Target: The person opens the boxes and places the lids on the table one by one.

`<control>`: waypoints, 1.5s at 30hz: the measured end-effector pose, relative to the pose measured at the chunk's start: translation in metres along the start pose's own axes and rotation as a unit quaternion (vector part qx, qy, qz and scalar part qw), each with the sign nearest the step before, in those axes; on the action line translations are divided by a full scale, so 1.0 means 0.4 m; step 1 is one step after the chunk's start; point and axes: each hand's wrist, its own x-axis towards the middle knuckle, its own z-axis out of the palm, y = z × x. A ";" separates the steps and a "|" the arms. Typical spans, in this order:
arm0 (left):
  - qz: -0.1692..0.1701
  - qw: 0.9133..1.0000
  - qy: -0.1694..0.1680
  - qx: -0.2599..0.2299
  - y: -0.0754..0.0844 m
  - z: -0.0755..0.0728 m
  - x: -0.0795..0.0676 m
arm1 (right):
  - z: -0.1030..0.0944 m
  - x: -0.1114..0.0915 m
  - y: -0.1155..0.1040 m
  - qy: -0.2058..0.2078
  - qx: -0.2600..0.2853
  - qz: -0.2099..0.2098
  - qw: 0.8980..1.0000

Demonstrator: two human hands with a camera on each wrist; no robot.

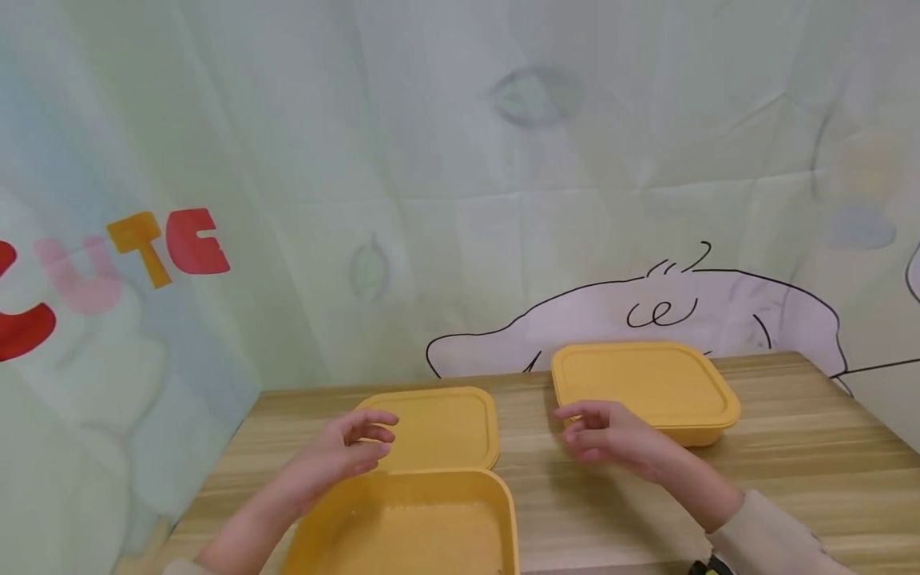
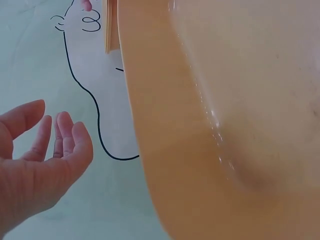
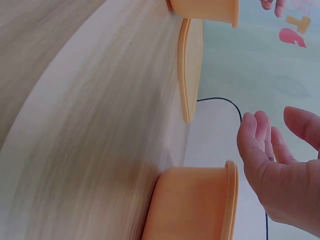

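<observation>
An orange-yellow plastic container (image 1: pixel 507 527) without a lid stands at the near side of the table, its inside showing a few small drops or specks. Behind it lies a flat matching lid (image 1: pixel 438 431). My left hand (image 1: pixel 345 447) hovers above the container and lid, fingers loosely bent, holding nothing. At the back right stands a second container with its lid on (image 1: pixel 640 383). In front of its left corner my right hand (image 1: pixel 611 435) hangs in the air with relaxed fingers and nothing in them. The right wrist view shows that hand (image 3: pixel 280 165) apart from the lidded container (image 3: pixel 190 200).
The wood-grain table (image 1: pixel 812 471) extends to the right of the lidded container. A pale curtain (image 1: pixel 431 160) with printed letters and a cartoon outline hangs directly behind and left of the table. A dark band (image 1: pixel 711 565) shows near the right sleeve.
</observation>
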 end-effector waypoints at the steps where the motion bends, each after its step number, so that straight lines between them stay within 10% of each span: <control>1: 0.002 1.000 -0.001 0.000 0.002 0.003 0.003 | -0.005 -0.005 0.001 -0.001 0.000 -0.002 1.000; 45: -0.037 0.996 -0.023 -0.077 0.061 0.182 0.160 | -0.312 -0.165 -0.013 0.080 0.010 0.008 0.997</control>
